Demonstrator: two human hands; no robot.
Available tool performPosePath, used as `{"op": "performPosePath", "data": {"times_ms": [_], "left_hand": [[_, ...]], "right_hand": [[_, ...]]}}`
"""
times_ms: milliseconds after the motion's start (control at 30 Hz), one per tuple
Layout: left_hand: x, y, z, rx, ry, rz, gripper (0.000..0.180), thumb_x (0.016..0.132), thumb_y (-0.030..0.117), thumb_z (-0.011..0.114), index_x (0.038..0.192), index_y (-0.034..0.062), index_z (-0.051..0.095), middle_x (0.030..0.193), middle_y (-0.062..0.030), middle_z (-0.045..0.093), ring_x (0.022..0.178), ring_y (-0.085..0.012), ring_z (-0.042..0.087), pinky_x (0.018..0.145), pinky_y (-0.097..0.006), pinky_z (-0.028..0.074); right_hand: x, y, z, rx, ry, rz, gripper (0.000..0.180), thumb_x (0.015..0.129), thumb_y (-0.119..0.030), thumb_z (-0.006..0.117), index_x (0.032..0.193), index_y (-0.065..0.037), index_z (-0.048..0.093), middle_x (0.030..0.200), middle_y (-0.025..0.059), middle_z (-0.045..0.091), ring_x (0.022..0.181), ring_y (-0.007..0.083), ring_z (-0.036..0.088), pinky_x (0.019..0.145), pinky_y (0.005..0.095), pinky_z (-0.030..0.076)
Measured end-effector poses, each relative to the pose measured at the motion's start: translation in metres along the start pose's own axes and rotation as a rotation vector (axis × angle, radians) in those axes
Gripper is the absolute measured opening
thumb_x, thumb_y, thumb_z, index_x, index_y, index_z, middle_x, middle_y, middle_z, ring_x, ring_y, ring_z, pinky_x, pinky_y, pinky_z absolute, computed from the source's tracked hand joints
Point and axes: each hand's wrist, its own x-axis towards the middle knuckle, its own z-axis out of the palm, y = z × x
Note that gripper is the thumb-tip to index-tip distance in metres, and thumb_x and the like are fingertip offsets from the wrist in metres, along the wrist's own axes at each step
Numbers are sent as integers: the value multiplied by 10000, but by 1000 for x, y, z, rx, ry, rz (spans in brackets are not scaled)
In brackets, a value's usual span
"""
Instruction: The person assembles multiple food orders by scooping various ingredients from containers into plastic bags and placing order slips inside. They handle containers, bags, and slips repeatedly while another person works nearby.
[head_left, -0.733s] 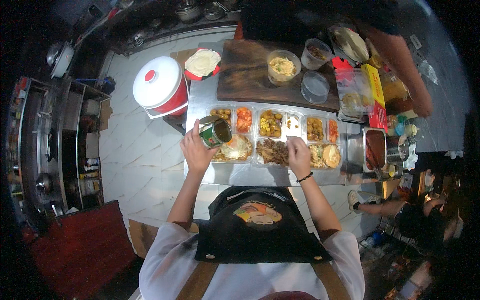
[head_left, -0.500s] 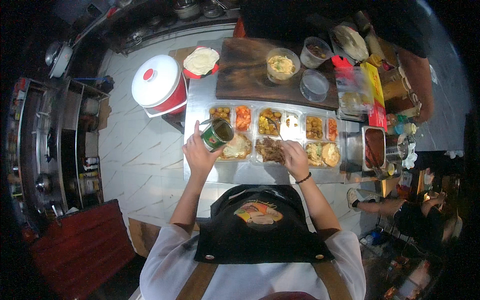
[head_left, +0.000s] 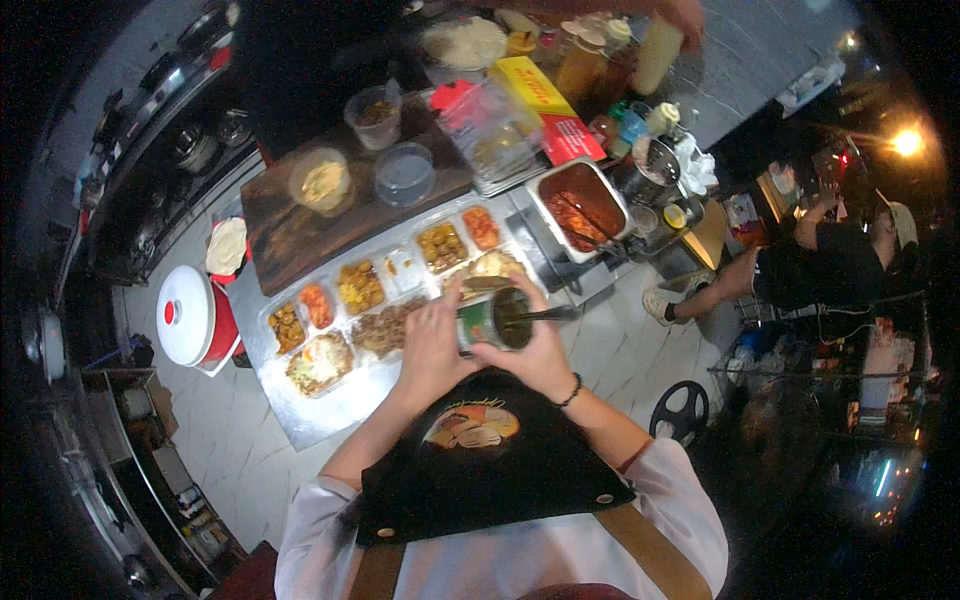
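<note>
Head view: both hands grip a green can (head_left: 492,322) over the counter's near edge (head_left: 330,415), left hand (head_left: 430,345) beside it, right hand (head_left: 540,350) under; mouth tilts rightward.

Your left hand (head_left: 432,345) and right hand (head_left: 540,350) sit either side of the can (head_left: 492,322), over the counter (head_left: 330,405). Food tray (head_left: 385,290) lies just beyond the can. Cutting board (head_left: 300,225) behind tray, two tubs (head_left: 320,182) on it. Cooker (head_left: 190,315) left of tray. Sauce pan (head_left: 580,205) right.
</note>
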Motion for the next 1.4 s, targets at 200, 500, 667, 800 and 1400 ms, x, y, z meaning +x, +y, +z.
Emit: {"op": "performPosePath", "data": {"times_ms": [200,500,667,800,1400], "left_hand": [[69,125,-47,35,52,898,202,714,160,634,899,198,564,1079,-42,572,972,-237,591,796,-405,439],[113,265,-15,114,220,914,201,625,211,565,739,47,588,949,-104,586,821,-205,571,687,-419,484],[126,268,31,-55,322,624,215,672,236,565,812,72,556,929,-92,568,837,-215,557,714,-401,457],[96,218,61,-45,-218,629,259,719,246,575,917,86,524,902,-75,559,841,-228,562,722,-362,445],[-223,-104,147,-580,-584,-1348,503,804,545,579,737,46,569,664,-92,575,591,-189,566,559,-328,471]], "right_hand": [[-12,47,-199,-538,410,-171,824,624,-253,823,1281,-4,393,1232,169,487,1124,255,475,970,365,374],[89,218,-337,-499,737,21,863,650,-341,814,1288,19,357,1230,218,480,1108,302,489,959,363,377],[98,247,-342,-665,692,-18,828,698,-352,776,1244,124,376,1292,238,421,1110,304,483,962,357,385],[88,267,-335,-548,629,-24,995,650,-348,809,1328,97,233,1321,280,340,1203,386,378,1044,425,291],[112,179,-313,-971,497,102,898,582,-304,828,1219,138,374,1121,277,509,1019,396,514,894,447,402]]}}
